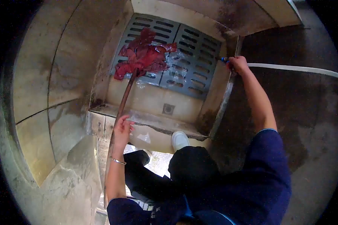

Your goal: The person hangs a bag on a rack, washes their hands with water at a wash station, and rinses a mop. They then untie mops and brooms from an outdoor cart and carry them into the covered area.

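A mop's wet red cloth head (142,58) lies spread on a grey slotted grate (204,62). Its wooden handle (126,93) slants down past my left hand (122,129), which is loosely curled at the handle with some fingertips showing on the right; part of the hold is hidden. My right hand (237,64) is closed around a hose nozzle (224,59) with a blue part, over the basin's right rim. From that hand a flat white hose (294,68) runs off to the right. Clear water splashes over the grate beside the red cloth.
The grate sits in a tiled basin with a raised front ledge (150,123) and a small square drain (168,108). Stained tile walls (69,56) rise at left. My white shoe (180,140) is at the ledge. Dark wet floor (289,101) lies at right.
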The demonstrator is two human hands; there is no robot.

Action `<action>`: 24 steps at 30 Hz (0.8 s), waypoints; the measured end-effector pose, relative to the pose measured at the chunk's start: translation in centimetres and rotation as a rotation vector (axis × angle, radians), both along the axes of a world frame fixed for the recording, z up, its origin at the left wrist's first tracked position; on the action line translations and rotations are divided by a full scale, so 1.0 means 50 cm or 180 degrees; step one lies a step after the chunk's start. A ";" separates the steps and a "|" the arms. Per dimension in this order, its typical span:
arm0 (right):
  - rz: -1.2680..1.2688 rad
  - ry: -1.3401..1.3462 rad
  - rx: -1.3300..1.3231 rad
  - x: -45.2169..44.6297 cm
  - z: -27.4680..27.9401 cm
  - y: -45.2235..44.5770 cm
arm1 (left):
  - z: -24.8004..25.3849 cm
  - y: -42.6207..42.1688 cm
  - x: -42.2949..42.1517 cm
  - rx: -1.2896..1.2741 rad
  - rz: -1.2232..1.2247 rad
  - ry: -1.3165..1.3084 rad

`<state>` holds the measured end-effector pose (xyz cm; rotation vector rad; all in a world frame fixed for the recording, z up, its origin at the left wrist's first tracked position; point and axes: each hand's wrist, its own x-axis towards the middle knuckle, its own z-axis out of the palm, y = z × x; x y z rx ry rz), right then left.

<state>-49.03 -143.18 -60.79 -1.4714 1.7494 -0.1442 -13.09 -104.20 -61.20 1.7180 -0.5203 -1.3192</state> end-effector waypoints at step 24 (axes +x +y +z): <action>0.0827 0.0241 0.1722 -0.023 -0.013 -0.055 | -0.060 -0.020 -0.148 -0.0028 -0.0722 0.0294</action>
